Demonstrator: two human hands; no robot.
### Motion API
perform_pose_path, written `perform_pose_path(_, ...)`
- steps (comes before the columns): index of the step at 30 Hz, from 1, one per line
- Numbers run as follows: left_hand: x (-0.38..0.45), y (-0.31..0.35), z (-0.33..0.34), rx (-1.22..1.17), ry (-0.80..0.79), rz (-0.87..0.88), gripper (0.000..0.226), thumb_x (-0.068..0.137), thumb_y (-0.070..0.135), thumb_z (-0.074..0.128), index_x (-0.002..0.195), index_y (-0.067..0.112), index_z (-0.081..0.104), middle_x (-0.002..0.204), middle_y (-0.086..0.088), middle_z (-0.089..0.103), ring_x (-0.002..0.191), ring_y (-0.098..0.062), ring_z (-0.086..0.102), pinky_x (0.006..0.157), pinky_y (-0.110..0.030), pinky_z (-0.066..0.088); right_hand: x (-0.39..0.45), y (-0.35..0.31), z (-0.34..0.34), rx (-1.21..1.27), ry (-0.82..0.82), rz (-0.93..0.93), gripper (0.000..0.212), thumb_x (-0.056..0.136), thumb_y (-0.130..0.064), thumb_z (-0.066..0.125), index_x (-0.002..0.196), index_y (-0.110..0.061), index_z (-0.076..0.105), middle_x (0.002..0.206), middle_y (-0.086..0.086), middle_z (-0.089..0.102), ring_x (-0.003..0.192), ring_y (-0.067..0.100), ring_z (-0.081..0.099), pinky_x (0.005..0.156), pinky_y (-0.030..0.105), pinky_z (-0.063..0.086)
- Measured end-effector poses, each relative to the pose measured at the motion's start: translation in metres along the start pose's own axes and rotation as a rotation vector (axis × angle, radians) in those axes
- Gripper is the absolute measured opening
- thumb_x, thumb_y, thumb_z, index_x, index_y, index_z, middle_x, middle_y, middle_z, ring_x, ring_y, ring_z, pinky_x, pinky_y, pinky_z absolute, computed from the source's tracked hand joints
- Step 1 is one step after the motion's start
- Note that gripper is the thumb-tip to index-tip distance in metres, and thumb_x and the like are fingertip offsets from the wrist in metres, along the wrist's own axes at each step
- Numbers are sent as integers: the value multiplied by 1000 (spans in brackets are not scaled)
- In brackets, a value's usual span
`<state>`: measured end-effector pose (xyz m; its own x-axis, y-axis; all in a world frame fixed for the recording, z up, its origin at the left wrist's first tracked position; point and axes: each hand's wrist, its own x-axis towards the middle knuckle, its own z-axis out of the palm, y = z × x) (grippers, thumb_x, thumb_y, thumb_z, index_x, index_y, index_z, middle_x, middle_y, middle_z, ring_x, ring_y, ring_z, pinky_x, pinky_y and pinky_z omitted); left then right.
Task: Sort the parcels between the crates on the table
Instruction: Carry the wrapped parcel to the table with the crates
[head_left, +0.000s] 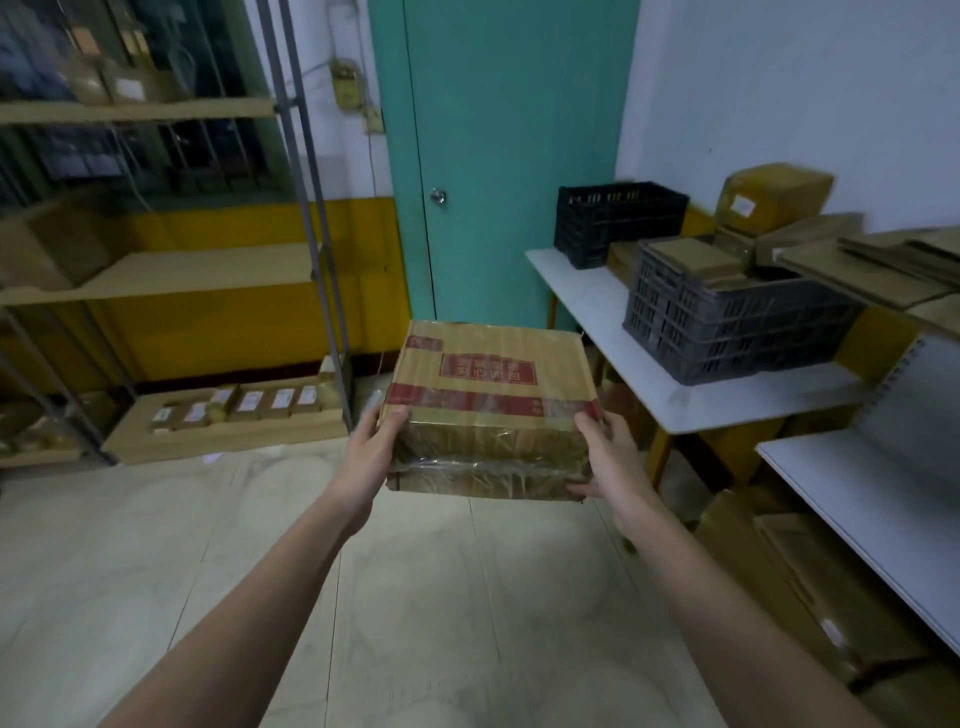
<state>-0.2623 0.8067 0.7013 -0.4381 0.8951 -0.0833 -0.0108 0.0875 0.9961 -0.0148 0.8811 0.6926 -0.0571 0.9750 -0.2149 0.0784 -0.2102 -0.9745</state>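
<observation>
— Both hands carry it? How?

— Left hand (375, 453) and right hand (609, 457) clamp the near corners of the tan taped cardboard parcel with red print (488, 400), thumbs on top, fingers curled beneath, likely because it is too wide for one hand.

— Where is it?

— In mid-air, short of the white table's (670, 410) near edge.

— And the crates?

— Grey slatted plastic crate (727, 322), already holding parcels, stands mid-table; black plastic crate (618, 221) sits at the far corner.

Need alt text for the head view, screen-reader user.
Both hands, left hand and right hand, hold a taped cardboard parcel above the floor. To the right, a white table carries a grey crate and a black crate.
</observation>
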Motion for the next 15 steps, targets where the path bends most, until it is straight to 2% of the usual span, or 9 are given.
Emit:
perform_pose_path(3, 48, 18, 23, 14, 25, 0, 46, 99, 45, 51, 140, 25, 46, 119, 2, 55, 96, 0, 53, 70, -24, 46, 58, -19, -2, 28, -7, 23, 48, 98, -46, 53, 141, -29, 41, 140, 6, 49, 114, 27, 59, 78, 44, 60)
perform_pose_path(6, 93, 34, 39, 15, 34, 17, 39, 100, 42, 51, 135, 26, 48, 108, 11, 56, 93, 0, 53, 69, -24, 46, 109, -40, -1, 4, -44, 3, 35, 97, -48, 53, 128, -33, 45, 133, 4, 55, 113, 28, 60, 79, 48, 61)
perform_pose_path(9, 138, 45, 48, 1, 33, 22, 36, 100, 42, 51, 132, 27, 48, 110, 14, 56, 95, 0, 55, 70, -24, 47, 156, -62, 5, -23, -51, -45, 44, 98, -47, 51, 137, -29, 42, 133, 3, 55, 109, 24, 61, 81, 48, 60)
perform_pose_path(11, 167, 47, 50, 6, 27, 16, 41, 99, 43, 52, 136, 25, 49, 118, 7, 59, 99, -3, 56, 74, -25, 49, 184, -73, 13, -34, -60, -58, 45, 100, -45, 50, 140, -27, 40, 130, 1, 55, 100, 18, 61, 83, 47, 60)
perform_pose_path(13, 197, 51, 51, 10, 30, 18, 43, 98, 43, 52, 137, 25, 49, 118, 8, 59, 100, -3, 56, 75, -26, 49, 213, -80, 22, -35, -71, -61, 45, 101, -43, 49, 141, -26, 40, 123, -2, 53, 90, 10, 58, 84, 46, 59)
perform_pose_path(15, 232, 53, 50, -5, 26, 14, 44, 98, 43, 53, 138, 26, 46, 115, 10, 58, 99, -4, 56, 80, -29, 50, 243, -88, 34, -31, -62, -52, 47, 101, -42, 50, 143, -26, 39, 122, -3, 51, 93, 14, 57, 82, 44, 60)
